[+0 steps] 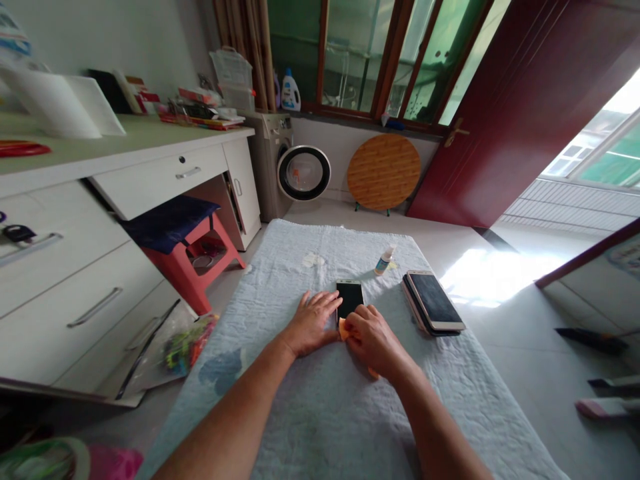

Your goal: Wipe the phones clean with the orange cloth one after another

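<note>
Lying on the cloth-covered tabletop (295,267), a phone (350,299) with a dark screen is found between the person's two grips. The left grip (313,325) is spread open, palm down, with fingers laid on the phone's left edge; nothing is grasped by it. The right grip (373,337) is closed on an orange cloth (343,329), which is held at the phone's near end. Beyond, a small spray bottle (383,261) is noted, its label print too small to be read. To the right, stacked devices (435,301) are seen. On the windowsill, a white bottle (290,92) is labelled, its wording likewise illegible.
</note>
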The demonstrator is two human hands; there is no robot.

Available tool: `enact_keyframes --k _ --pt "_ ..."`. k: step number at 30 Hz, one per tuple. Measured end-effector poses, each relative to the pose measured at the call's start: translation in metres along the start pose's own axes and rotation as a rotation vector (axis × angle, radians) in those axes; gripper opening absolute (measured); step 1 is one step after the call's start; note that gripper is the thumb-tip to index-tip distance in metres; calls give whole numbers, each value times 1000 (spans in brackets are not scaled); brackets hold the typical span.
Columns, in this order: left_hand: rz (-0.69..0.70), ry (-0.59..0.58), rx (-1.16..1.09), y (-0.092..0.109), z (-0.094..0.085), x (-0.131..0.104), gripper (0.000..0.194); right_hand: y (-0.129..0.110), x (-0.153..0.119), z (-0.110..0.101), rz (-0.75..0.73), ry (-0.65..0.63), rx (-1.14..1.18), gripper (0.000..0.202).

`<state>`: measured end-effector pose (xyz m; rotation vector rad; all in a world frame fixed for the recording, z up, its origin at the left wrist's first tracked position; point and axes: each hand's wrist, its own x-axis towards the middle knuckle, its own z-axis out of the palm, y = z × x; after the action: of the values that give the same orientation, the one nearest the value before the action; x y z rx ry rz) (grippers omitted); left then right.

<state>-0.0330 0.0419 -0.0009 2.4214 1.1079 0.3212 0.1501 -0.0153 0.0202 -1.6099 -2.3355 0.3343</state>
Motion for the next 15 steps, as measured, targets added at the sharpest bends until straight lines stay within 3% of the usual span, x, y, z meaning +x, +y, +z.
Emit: enact_keyframes --k 5,12,15 --pt "4 10 0 1 -1 0 64 2 1 3 0 0 17 13" --pt "-13 11 31 5 -3 -2 66 31 -12 -22 114 -44 106 11" --pt "-4 41 44 6 -2 -2 71 40 -13 -26 196 49 122 8"
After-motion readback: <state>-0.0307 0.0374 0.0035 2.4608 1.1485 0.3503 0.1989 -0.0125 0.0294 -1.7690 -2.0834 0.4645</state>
